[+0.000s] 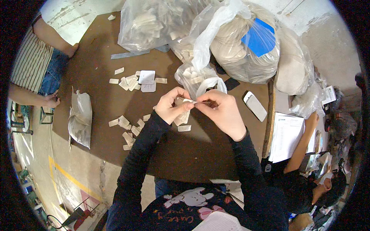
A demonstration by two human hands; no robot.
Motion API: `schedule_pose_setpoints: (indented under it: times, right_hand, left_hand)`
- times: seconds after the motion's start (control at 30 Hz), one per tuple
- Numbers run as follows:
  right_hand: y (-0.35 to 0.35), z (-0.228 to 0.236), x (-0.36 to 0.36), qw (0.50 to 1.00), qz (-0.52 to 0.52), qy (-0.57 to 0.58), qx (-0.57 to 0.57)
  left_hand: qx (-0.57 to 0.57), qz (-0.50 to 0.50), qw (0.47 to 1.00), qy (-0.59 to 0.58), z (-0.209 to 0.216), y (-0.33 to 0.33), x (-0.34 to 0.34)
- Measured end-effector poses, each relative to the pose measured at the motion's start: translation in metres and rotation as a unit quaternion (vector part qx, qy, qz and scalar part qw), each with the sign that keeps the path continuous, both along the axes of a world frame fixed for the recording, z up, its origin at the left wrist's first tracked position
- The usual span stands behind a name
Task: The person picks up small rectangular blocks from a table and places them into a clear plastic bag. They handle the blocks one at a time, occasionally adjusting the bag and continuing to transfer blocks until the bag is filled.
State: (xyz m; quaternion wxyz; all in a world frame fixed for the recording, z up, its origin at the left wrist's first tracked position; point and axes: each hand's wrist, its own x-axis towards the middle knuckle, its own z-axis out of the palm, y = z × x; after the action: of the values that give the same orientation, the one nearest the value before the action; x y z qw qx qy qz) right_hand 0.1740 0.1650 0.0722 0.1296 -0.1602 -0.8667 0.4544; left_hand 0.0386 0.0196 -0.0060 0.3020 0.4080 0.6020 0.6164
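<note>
My left hand (pixel 174 106) and my right hand (pixel 222 112) meet over the brown table, fingertips pinched together. Between them is a small pale strip (pixel 189 101), mostly hidden by the fingers. Under my hands lie more beige rectangular pieces, one of them a loose flat piece (pixel 184 128) nearer to me. Left of my left wrist is a scattered group of the same pieces (pixel 131 133). Farther off, another pile of pieces (pixel 129 82) lies beside two small white cards (pixel 147 77). Just beyond my hands stands an opened clear plastic bag (pixel 196 77) with similar pieces inside.
Large clear bags (pixel 246 50) of beige pieces fill the table's far side, one holding a blue sheet (pixel 260 37). A white phone (pixel 255 106) lies to the right. A crumpled bag (pixel 80 119) sits left. People stand at left and right, the right one touching papers (pixel 287 134).
</note>
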Motion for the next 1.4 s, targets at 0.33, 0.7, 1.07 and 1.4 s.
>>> schedule_pose_setpoints:
  times: [0.33,0.7,1.07,1.4]
  right_hand:
    - [0.021,-0.007,0.001,0.99,-0.002,0.027,0.139]
    - [0.005,0.005,-0.003,0.998,-0.033,0.05,-0.026]
    - [0.018,0.012,0.005,0.991,-0.016,0.041,0.124]
    - [-0.023,-0.011,-0.011,0.985,0.072,0.103,0.118]
  left_hand:
    - [0.204,-0.147,0.716,-0.652,-0.019,-0.001,-0.018]
    - [0.273,-0.169,0.537,-0.78,-0.018,0.005,-0.011]
    - [0.252,-0.132,0.536,-0.794,-0.01,0.008,-0.004]
    - [0.173,-0.134,0.77,-0.599,-0.031,0.009,0.008]
